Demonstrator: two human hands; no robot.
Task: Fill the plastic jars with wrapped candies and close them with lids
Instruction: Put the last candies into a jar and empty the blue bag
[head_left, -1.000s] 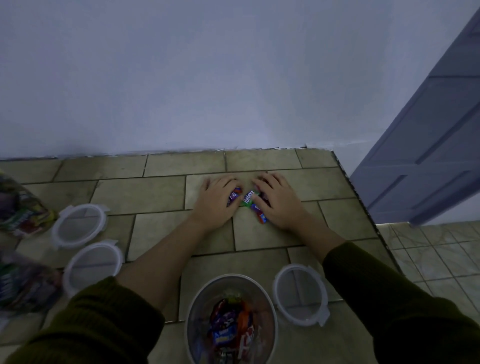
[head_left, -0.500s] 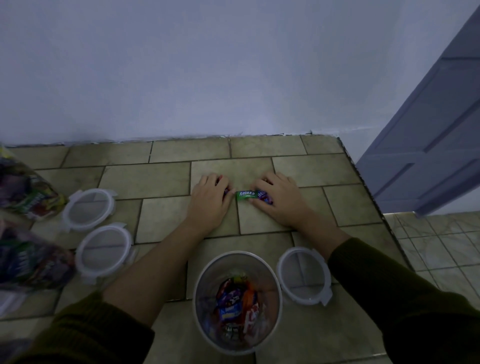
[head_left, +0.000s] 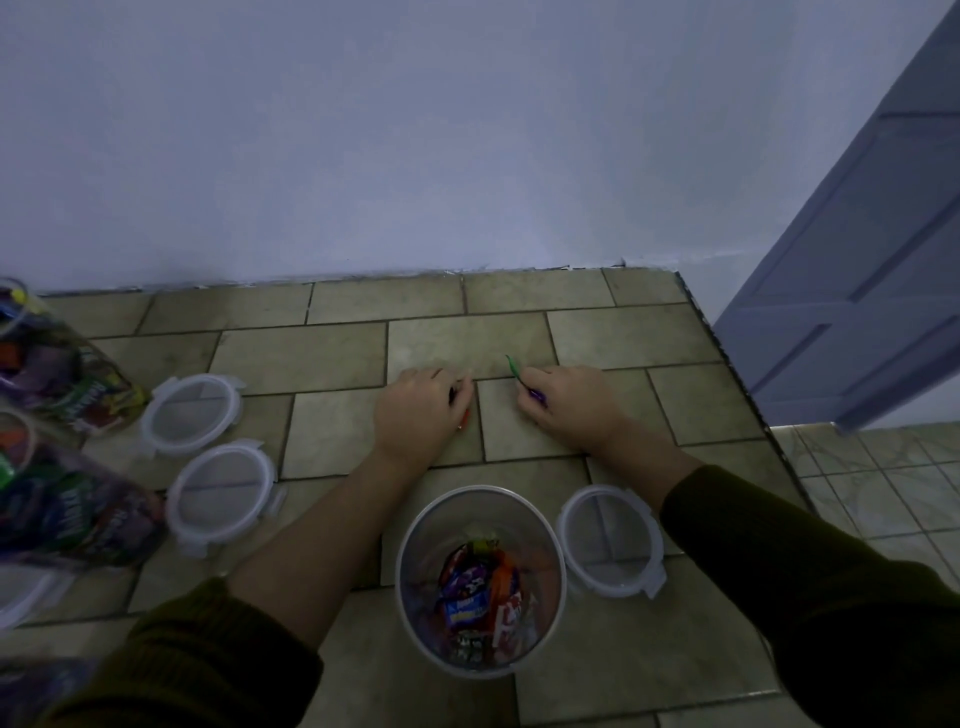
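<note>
tiled counter (head_left: 311, 358); left hand (head_left: 415, 410) and right hand (head_left: 576, 410) tight round wrapped candies (head_left: 537, 397), apparently; part-filled jar (head_left: 415, 571) near

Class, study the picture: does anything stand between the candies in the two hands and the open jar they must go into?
Nothing visible does. The jar is uncovered, a lid lies beside it, and only bare tile separates it from the candies in the left hand and right hand.

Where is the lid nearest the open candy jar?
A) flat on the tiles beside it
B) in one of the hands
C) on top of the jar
A: the lid lies flat on the tiles right beside the open jar, while the left hand and right hand grip only candies.
</note>
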